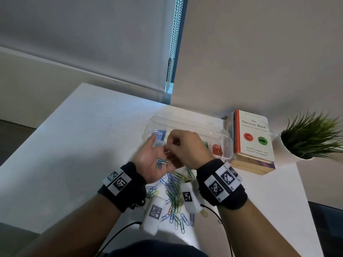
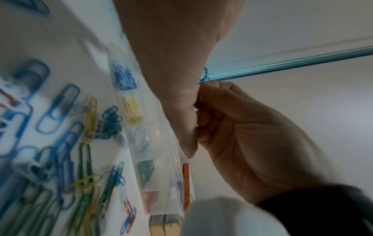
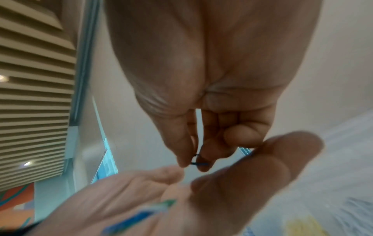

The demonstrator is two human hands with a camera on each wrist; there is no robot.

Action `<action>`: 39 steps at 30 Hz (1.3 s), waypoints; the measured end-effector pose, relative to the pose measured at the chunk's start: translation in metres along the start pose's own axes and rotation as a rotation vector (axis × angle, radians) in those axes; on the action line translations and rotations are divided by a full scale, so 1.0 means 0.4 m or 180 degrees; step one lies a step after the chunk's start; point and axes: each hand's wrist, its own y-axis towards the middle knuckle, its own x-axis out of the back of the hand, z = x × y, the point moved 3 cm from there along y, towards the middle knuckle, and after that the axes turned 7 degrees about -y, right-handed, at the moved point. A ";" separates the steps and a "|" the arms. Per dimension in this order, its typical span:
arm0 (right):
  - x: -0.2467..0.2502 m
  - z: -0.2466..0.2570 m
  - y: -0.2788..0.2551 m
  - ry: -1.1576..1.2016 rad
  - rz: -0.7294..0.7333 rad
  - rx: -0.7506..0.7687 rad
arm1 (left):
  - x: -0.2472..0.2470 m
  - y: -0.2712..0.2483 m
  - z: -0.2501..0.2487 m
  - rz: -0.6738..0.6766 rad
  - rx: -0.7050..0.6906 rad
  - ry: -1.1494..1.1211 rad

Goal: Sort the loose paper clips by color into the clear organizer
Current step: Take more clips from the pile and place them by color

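Observation:
My left hand (image 1: 157,154) lies palm up over the table, fingers relaxed, with a few blue, green and silver clips (image 1: 162,162) resting in the palm. My right hand (image 1: 169,147) hovers just above that palm; its thumb and forefinger pinch a thin blue paper clip (image 3: 198,163). Behind both hands stands the clear organizer (image 1: 185,120), its compartments holding blue clips (image 2: 124,75), yellow clips (image 2: 132,110), white clips (image 2: 139,137), green clips (image 2: 145,170) and red clips (image 1: 217,149). A pile of loose clips (image 1: 174,193) in mixed colours lies on the white table under my wrists.
A stack of books (image 1: 254,141) sits right of the organizer, and a potted plant (image 1: 308,138) stands further right. A bead chain (image 1: 172,52) hangs from the blind at the back. The table edge (image 1: 55,110) runs along the left.

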 end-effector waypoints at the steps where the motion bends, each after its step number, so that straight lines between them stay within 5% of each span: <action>1: 0.002 -0.001 0.018 0.0020 -0.0071 -0.0047 | 0.014 0.000 -0.006 -0.0059 -0.0020 0.0036; 10: -0.018 0.035 0.196 -0.0461 0.0067 -0.0253 | 0.062 -0.011 -0.054 -0.0178 -0.0145 -0.0072; 14: 0.004 0.040 0.150 -0.0441 0.0008 -0.0046 | 0.061 -0.002 -0.059 -0.0199 -0.0173 -0.0103; 20: -0.027 0.060 0.011 -0.0673 0.0844 0.0373 | 0.038 0.006 -0.044 -0.0138 -0.0177 -0.0001; 30: -0.041 0.023 -0.013 -0.0273 0.0492 0.0253 | 0.006 0.001 -0.029 0.0254 -0.0034 -0.0037; 39: -0.016 -0.044 0.002 0.0584 0.0014 -0.0146 | 0.026 0.009 -0.032 0.0092 -0.0187 0.0409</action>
